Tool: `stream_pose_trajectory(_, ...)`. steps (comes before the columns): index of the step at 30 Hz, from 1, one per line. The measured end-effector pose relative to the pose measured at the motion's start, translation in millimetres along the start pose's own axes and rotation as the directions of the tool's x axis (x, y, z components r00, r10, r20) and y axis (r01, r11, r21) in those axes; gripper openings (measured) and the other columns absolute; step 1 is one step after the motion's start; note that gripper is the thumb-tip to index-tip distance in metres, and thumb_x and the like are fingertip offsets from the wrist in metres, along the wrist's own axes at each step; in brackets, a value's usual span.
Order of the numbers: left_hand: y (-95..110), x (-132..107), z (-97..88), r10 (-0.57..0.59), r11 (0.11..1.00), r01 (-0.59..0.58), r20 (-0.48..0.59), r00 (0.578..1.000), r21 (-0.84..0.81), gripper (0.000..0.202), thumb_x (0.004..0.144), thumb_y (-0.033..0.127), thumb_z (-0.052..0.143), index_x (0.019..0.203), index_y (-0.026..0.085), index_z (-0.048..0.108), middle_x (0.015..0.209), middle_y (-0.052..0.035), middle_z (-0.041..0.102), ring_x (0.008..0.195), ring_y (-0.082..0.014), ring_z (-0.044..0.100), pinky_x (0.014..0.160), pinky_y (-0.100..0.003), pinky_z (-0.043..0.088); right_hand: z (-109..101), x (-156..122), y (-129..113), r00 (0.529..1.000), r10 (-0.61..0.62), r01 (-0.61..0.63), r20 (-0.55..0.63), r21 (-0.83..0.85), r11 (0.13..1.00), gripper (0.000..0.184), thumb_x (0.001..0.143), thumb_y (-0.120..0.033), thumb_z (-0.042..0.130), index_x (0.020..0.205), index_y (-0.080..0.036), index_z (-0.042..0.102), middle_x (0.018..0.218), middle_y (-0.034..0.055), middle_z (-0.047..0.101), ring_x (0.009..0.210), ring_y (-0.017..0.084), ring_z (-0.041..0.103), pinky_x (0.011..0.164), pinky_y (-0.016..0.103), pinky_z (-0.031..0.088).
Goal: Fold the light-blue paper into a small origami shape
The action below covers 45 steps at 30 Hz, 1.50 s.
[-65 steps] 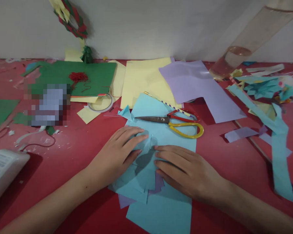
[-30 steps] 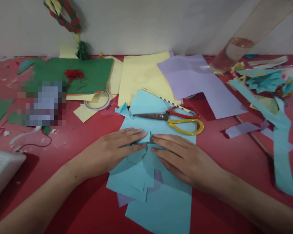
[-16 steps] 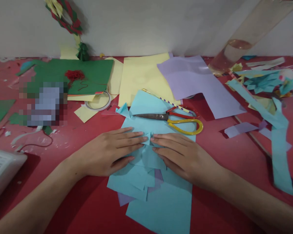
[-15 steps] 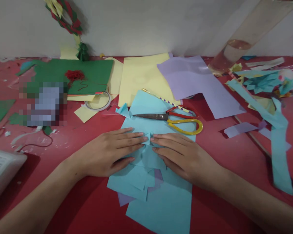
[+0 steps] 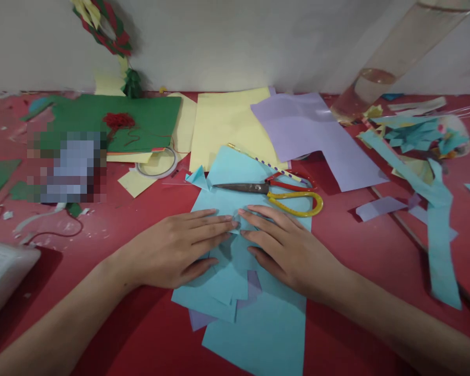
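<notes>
Our left hand (image 5: pixel 180 248) and right hand (image 5: pixel 284 240) rest flat with straightened fingers, a narrow gap between their tips, over a small folded light-blue paper piece (image 5: pixel 244 224), partly hidden beneath them well in from the red desk's (image 5: pixel 129 334) far edge. On our side of it, loose light-blue paper squares (image 5: pixel 227 284) overlap a large light-blue paper sheet (image 5: pixel 266 334), and beyond it lie metal scissors (image 5: pixel 268 188) with one red and one yellow handle, near a dotted pale-yellow pencil (image 5: pixel 269 165). Toward the far edge, left to right, we have green paper sheets (image 5: pixel 152 117), a pale-yellow paper sheet (image 5: pixel 231 125) and a light-purple paper sheet (image 5: pixel 309 130).
</notes>
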<state>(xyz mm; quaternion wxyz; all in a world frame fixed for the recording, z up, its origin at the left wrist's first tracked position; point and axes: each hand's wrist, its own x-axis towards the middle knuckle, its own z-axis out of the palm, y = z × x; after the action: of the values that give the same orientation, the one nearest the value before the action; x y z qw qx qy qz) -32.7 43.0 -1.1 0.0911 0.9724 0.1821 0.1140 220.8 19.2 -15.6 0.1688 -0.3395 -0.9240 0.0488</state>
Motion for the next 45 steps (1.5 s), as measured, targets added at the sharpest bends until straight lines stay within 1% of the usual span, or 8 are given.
stream_pose_trajectory(8, -1.4, 1.1, -1.8, 0.009, 1.0, -0.009, -0.021, 1.0, -0.01, 0.038, 0.093, 0.026, 0.051, 0.128, 0.009, 0.054, 0.138, -0.0096, 0.053, 0.129, -0.0231, 0.049, 0.111, -0.042, 0.042, -1.9, -3.5, -0.2, 1.0, -0.013, 0.013, 0.0, 0.021, 1.0, 0.024, 0.094, -0.02, 0.047, 0.106, -0.012, 0.066, 0.132, 0.0137, 0.058, 0.129, 0.03, 0.046, 0.101, 0.049, 0.047)
stream_pose_trajectory(15, -3.2, -0.1, -1.4, 0.005, 1.0, -0.006, -0.052, 0.999, -0.022, 0.037, 0.093, 0.027, 0.052, 0.127, 0.012, 0.054, 0.132, -0.0079, 0.059, 0.129, -0.0217, 0.049, 0.111, -0.041, 0.042, -1.9, -2.1, 1.4, 1.0, -0.011, 0.012, -0.011, 0.037, 0.999, 0.023, 0.094, -0.019, 0.047, 0.107, -0.013, 0.064, 0.132, 0.012, 0.059, 0.128, 0.027, 0.047, 0.101, 0.048, 0.048)
stream_pose_trajectory(20, -4.1, -0.2, -1.6, 0.026, 1.0, -0.026, -0.019, 0.999, -0.001, 0.04, 0.093, 0.029, 0.053, 0.13, 0.014, 0.053, 0.133, -0.0069, 0.058, 0.13, -0.0222, 0.048, 0.112, -0.042, 0.041, -2.6, -1.5, 1.0, 1.0, -0.001, 0.002, -0.009, 0.057, 0.998, 0.022, 0.093, -0.018, 0.047, 0.106, -0.014, 0.064, 0.131, 0.0125, 0.059, 0.129, 0.027, 0.047, 0.1, 0.048, 0.049)
stream_pose_trajectory(24, -4.0, 0.3, -2.9, 0.021, 1.0, -0.021, 0.004, 1.0, 0.006, 0.041, 0.093, 0.029, 0.052, 0.132, 0.016, 0.051, 0.133, -0.0049, 0.058, 0.129, -0.0216, 0.049, 0.113, -0.042, 0.039, -3.0, -0.7, 1.3, 1.0, -0.006, 0.007, -0.012, 0.038, 0.999, 0.021, 0.094, -0.018, 0.047, 0.102, -0.013, 0.065, 0.13, 0.0127, 0.06, 0.127, 0.028, 0.049, 0.1, 0.047, 0.049)
stream_pose_trajectory(28, -4.5, 0.1, -3.5, 0.014, 1.0, -0.014, -0.017, 1.0, -0.001, 0.04, 0.093, 0.03, 0.052, 0.131, 0.015, 0.053, 0.131, -0.0036, 0.06, 0.129, -0.0204, 0.049, 0.113, -0.04, 0.039, -3.1, -0.6, 3.1, 1.0, -0.011, 0.012, -0.018, 0.028, 1.0, 0.019, 0.093, -0.018, 0.047, 0.101, -0.014, 0.065, 0.129, 0.0109, 0.061, 0.126, 0.027, 0.05, 0.1, 0.046, 0.049)
stream_pose_trajectory(32, -5.3, -1.5, -3.2, 0.002, 1.0, -0.002, -0.02, 1.0, 0.011, 0.04, 0.094, 0.029, 0.052, 0.132, 0.016, 0.052, 0.131, -0.0031, 0.06, 0.129, -0.02, 0.049, 0.113, -0.04, 0.04, -2.3, -1.9, 5.6, 0.999, 0.004, -0.003, -0.033, 0.025, 1.0, 0.019, 0.094, -0.018, 0.047, 0.1, -0.016, 0.065, 0.129, 0.0079, 0.061, 0.125, 0.027, 0.051, 0.099, 0.049, 0.049)
stream_pose_trajectory(40, -2.6, 0.2, -2.3, 0.029, 0.999, -0.03, -0.048, 0.998, -0.021, 0.042, 0.093, 0.03, 0.053, 0.131, 0.012, 0.052, 0.131, -0.0066, 0.06, 0.129, -0.0212, 0.05, 0.111, -0.039, 0.043, -2.2, -2.6, 7.6, 0.998, -0.013, 0.016, -0.062, 0.049, 0.999, 0.019, 0.092, -0.014, 0.048, 0.099, -0.016, 0.066, 0.127, 0.0092, 0.063, 0.125, 0.027, 0.051, 0.1, 0.05, 0.048)
stream_pose_trajectory(45, -0.8, 2.7, -1.0, 0.024, 0.999, -0.027, -0.052, 0.998, -0.043, 0.042, 0.094, 0.03, 0.052, 0.132, 0.013, 0.051, 0.129, -0.0082, 0.061, 0.127, -0.0211, 0.051, 0.11, -0.038, 0.044, -1.9, -2.8, 7.6, 0.998, -0.006, 0.011, -0.066, 0.079, 0.997, 0.02, 0.091, -0.013, 0.049, 0.1, -0.017, 0.066, 0.127, 0.0083, 0.063, 0.127, 0.026, 0.05, 0.102, 0.049, 0.047)
